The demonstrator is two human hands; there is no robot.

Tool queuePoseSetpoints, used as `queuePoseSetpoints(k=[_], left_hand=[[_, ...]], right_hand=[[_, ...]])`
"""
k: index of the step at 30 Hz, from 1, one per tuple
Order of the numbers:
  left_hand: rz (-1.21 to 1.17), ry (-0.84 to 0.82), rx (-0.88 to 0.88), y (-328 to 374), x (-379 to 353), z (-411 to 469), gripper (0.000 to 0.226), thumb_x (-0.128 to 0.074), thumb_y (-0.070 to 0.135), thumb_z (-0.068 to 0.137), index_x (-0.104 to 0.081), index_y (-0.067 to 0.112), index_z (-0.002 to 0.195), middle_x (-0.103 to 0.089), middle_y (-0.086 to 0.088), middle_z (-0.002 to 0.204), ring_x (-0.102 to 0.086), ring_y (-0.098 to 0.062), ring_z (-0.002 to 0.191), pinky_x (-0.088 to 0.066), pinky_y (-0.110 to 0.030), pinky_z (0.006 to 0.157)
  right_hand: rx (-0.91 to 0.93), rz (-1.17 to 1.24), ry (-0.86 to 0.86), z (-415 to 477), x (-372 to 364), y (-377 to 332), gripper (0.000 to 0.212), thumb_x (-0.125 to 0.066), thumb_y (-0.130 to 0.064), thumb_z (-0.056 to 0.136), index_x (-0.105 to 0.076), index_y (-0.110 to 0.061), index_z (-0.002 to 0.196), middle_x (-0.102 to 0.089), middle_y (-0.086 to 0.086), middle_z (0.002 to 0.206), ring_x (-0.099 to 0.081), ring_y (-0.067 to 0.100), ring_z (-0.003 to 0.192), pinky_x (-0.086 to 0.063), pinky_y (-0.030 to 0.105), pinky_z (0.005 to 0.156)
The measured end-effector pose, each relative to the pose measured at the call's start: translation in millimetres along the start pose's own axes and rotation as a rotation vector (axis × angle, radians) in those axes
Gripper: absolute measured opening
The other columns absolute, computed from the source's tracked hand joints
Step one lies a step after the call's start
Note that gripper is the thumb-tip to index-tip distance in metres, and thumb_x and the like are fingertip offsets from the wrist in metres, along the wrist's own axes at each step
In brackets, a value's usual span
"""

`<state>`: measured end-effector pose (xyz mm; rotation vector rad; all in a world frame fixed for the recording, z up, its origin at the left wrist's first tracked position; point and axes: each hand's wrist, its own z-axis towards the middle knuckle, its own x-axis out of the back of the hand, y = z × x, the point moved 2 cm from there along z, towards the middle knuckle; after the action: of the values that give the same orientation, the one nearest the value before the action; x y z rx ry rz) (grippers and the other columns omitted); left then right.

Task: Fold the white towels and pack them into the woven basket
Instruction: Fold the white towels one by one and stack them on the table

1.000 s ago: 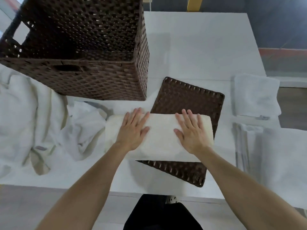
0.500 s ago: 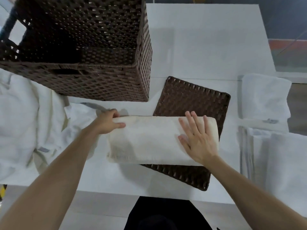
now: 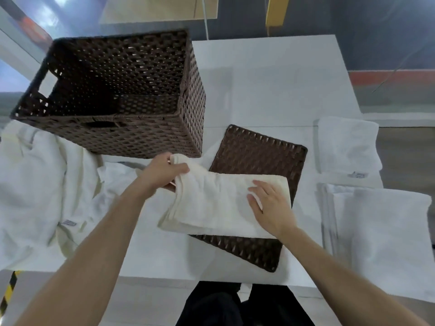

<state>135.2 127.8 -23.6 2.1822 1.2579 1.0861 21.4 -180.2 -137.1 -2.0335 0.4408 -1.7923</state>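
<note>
Fingers (image 3: 182,170) of left hand (image 3: 162,171) pinching towel (image 3: 219,203) end, seemingly raised, right hand (image 3: 268,205) flat on it

A: Where does the basket (image 3: 141,137) stand?
B: Rear left of the table (image 3: 270,90); loose towels (image 3: 35,189) lie before it, at left.
A: And the centre?
B: A woven panel (image 3: 259,154), a folded towel (image 3: 216,203) lying across it. At right, a rear towel (image 3: 348,144) behind a front towel (image 3: 388,227).
</note>
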Motion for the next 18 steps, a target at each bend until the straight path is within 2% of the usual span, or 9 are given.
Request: queuePoseSetpoints(k=[1, 3, 5, 6, 8, 10, 12, 14, 18], left_hand=[[-0.022, -0.042, -0.019, 26.1, -20.4, -11.0, 0.018, -0.075, 0.015, 0.096, -0.065, 0.005, 0.108, -0.079, -0.022, 0.104, -0.079, -0.025, 0.076, -0.063, -0.034, 0.057], [-0.059, -0.208, -0.028, 69.8, -65.7, -30.7, 0.022, -0.074, 0.012, 0.1, -0.064, -0.002, 0.113, -0.076, -0.027, 0.1, -0.081, -0.029, 0.075, -0.066, -0.038, 0.059], [-0.001, -0.443, 0.002, 95.5, -103.3, -48.9, 0.031, -0.074, 0.024, 0.103, -0.061, 0.002, 0.121, -0.073, -0.024, 0.1, -0.082, -0.037, 0.085, -0.067, -0.044, 0.067], [0.065, -0.539, 0.016, 98.5, -115.4, -51.8, 0.034, -0.073, 0.03, 0.105, -0.06, 0.005, 0.125, -0.073, -0.024, 0.105, -0.082, -0.038, 0.089, -0.067, -0.045, 0.072], [0.207, -0.568, 0.027, 90.1, -126.6, -47.3, 0.036, -0.069, 0.036, 0.106, -0.06, 0.01, 0.13, -0.074, -0.021, 0.108, -0.083, -0.033, 0.089, -0.067, -0.045, 0.076], [0.338, -0.404, -0.01, 68.6, -126.4, -32.3, 0.033, -0.069, 0.038, 0.106, -0.064, 0.013, 0.126, -0.074, -0.014, 0.104, -0.081, -0.026, 0.085, -0.067, -0.039, 0.071], [0.43, -0.168, -0.046, 44.2, -119.2, -18.0, 0.031, -0.073, 0.041, 0.102, -0.064, 0.017, 0.119, -0.071, -0.007, 0.103, -0.075, -0.022, 0.085, -0.066, -0.036, 0.07], [0.459, -0.012, -0.048, 20.1, -113.0, -5.7, 0.033, -0.076, 0.045, 0.098, -0.06, 0.021, 0.114, -0.068, -0.002, 0.107, -0.071, -0.019, 0.088, -0.068, -0.038, 0.076], [0.396, -0.001, 0.059, -13.2, -118.7, 8.5, 0.065, -0.077, 0.061, 0.09, -0.049, 0.019, 0.131, -0.061, 0.0, 0.124, -0.066, -0.022, 0.105, -0.062, -0.049, 0.096]], right_hand=[[-0.174, 0.277, -0.01, -3.9, 13.4, -3.4, 0.049, -0.037, -0.058, 0.11, -0.069, -0.029, 0.132, -0.067, -0.009, 0.141, -0.063, 0.012, 0.13, -0.05, 0.044, 0.115], [-0.474, 0.906, -0.115, -12.3, 38.0, -9.7, 0.05, -0.044, -0.063, 0.107, -0.07, -0.026, 0.126, -0.078, -0.005, 0.119, -0.075, 0.015, 0.108, -0.058, 0.049, 0.105], [-0.633, 1.242, -0.201, -16.4, 53.3, -7.7, 0.055, -0.047, -0.068, 0.104, -0.071, -0.024, 0.127, -0.08, 0.003, 0.116, -0.077, 0.024, 0.106, -0.059, 0.048, 0.103], [-0.667, 1.238, -0.227, -17.1, 57.5, -6.7, 0.057, -0.05, -0.073, 0.1, -0.071, -0.028, 0.127, -0.079, 0.001, 0.118, -0.075, 0.023, 0.108, -0.057, 0.045, 0.103], [-0.649, 0.988, -0.254, -15.9, 51.4, -0.2, 0.055, -0.061, -0.076, 0.091, -0.069, -0.032, 0.124, -0.074, -0.01, 0.119, -0.069, 0.014, 0.11, -0.054, 0.037, 0.098], [-0.604, 0.699, -0.219, -11.0, 37.4, 9.1, 0.042, -0.07, -0.06, 0.095, -0.068, -0.029, 0.124, -0.071, -0.012, 0.112, -0.068, 0.015, 0.108, -0.055, 0.036, 0.092], [-0.584, 0.655, -0.163, -5.3, 34.0, 12.4, 0.033, -0.069, -0.046, 0.099, -0.069, -0.025, 0.124, -0.072, -0.01, 0.109, -0.069, 0.018, 0.105, -0.056, 0.036, 0.087], [-0.566, 0.644, -0.105, -2.3, 42.4, 14.2, 0.028, -0.07, -0.044, 0.097, -0.072, -0.021, 0.114, -0.073, -0.006, 0.102, -0.069, 0.017, 0.096, -0.056, 0.037, 0.081], [-0.655, 0.536, 0.007, -10.2, 44.3, 39.7, 0.03, -0.068, -0.036, 0.092, -0.071, -0.007, 0.096, -0.073, 0.01, 0.089, -0.07, 0.026, 0.084, -0.056, 0.04, 0.071]])
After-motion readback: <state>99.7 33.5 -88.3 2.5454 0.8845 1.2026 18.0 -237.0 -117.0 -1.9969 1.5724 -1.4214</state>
